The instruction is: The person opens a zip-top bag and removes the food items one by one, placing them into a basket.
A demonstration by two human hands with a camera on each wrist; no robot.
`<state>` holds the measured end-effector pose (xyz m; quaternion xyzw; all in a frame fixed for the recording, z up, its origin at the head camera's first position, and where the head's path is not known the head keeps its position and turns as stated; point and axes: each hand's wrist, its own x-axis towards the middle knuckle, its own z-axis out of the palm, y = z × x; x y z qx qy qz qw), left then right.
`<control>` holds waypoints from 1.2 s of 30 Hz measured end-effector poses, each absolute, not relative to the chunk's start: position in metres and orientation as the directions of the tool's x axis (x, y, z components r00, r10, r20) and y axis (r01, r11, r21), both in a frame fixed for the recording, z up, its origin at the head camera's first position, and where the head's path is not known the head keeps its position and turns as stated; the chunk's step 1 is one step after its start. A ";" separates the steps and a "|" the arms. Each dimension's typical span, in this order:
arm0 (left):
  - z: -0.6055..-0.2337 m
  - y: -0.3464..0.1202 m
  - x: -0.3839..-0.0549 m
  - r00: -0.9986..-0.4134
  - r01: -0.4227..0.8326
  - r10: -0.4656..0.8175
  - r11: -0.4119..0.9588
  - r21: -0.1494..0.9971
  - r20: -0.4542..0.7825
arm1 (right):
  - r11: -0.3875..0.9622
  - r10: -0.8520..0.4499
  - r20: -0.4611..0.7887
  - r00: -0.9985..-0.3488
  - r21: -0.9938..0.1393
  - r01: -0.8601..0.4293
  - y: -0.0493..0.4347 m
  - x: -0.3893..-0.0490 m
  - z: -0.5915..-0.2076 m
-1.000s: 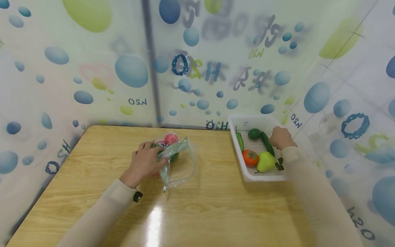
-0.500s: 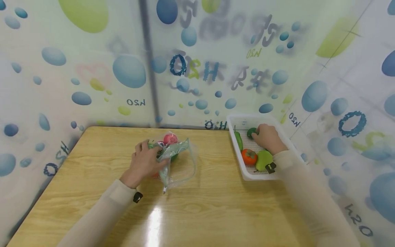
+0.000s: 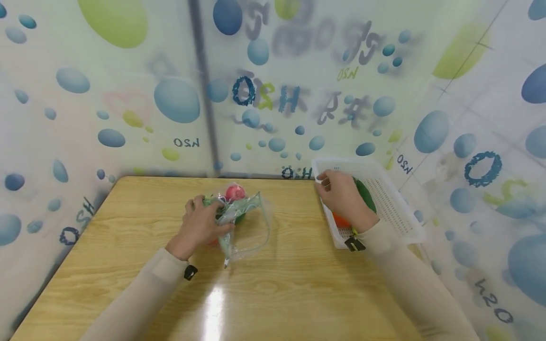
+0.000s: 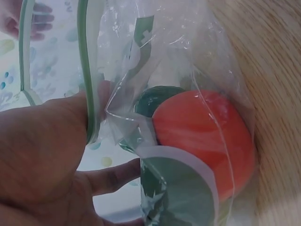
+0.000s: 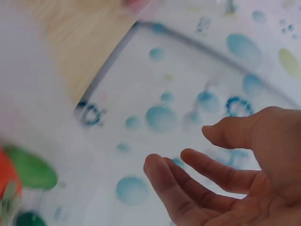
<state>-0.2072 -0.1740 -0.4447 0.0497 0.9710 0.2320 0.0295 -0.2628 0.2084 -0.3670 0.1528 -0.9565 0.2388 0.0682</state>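
My left hand (image 3: 200, 227) holds a clear zip bag (image 3: 256, 237) near its mouth, which gapes to the right. Inside the bag are a pinkish-red round item (image 3: 235, 192) and something dark green (image 3: 240, 218). A smooth orange-red fruit (image 4: 202, 136) shows through the plastic in the left wrist view. Over the left side of a white basket (image 3: 409, 222) hovers my right hand (image 3: 343, 196), fingers loosely bent and holding nothing. Below it, a cucumber (image 3: 364, 195) and a persimmon (image 3: 341, 221) are partly visible. The right wrist view also shows a green pepper (image 5: 33, 169); the pear is mostly covered.
Both the bag and the basket are on a wooden table (image 3: 273, 293). A bubble-patterned wall covering (image 3: 141, 156) rises behind the table, and the same pattern stands close by the basket's right side.
My right hand has swept left across the basket, from its right wall past the dark green fruit to the left side, and its fingers have loosened. The left hand has stayed on the bag.
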 end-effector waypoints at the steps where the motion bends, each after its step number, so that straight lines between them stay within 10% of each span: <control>1: -0.444 -0.174 -0.207 -0.993 0.086 0.113 0.889 0.451 -0.034 | 0.825 -0.277 0.223 -0.935 -0.444 -0.350 0.203 -0.258 -0.367; 9: -0.445 -0.173 -0.208 -0.994 0.097 0.111 0.895 0.434 -0.006 | 0.619 -0.515 0.406 -0.755 -0.433 -0.656 0.148 -0.217 -0.373; 19: -0.445 -0.175 -0.209 -0.995 0.091 0.100 0.903 0.421 -0.001 | 0.459 -0.794 0.256 -0.551 -0.342 -0.820 0.090 -0.187 -0.393; 36: -0.439 -0.184 -0.210 -0.995 0.091 0.099 0.861 0.501 0.011 | 0.638 -0.749 0.066 -0.660 -0.198 -0.744 0.058 -0.219 -0.434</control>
